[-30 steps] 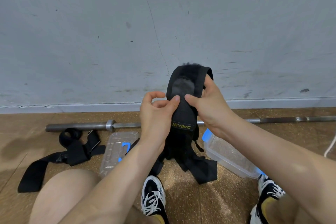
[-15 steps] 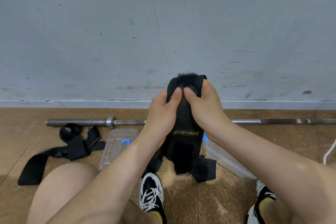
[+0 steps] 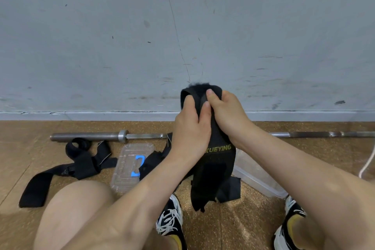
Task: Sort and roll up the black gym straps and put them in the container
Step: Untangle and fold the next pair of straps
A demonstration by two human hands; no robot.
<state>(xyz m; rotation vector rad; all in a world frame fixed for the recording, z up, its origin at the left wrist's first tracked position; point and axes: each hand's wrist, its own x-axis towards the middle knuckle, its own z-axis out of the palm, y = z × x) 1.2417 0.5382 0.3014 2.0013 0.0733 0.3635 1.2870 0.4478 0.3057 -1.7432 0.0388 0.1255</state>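
Grey wall (image 3: 182,26), cork floor (image 3: 223,227): L hand (image 3: 190,128) and R hand (image 3: 229,115) both clenched round the top of the black strap (image 3: 217,168), fingertips (image 3: 210,93) pinching its folded end. Strap hangs long axis vertical, tail down to the floor below the grip; container (image 3: 257,180) sits just right of it, R hand nearer.

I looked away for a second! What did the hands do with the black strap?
Both hands slid up the held strap: left hand and right hand now grip its folded top close together, and more of the yellow lettering shows below. Neither let go. The floor strap, clear lid, container and barbell stayed put.
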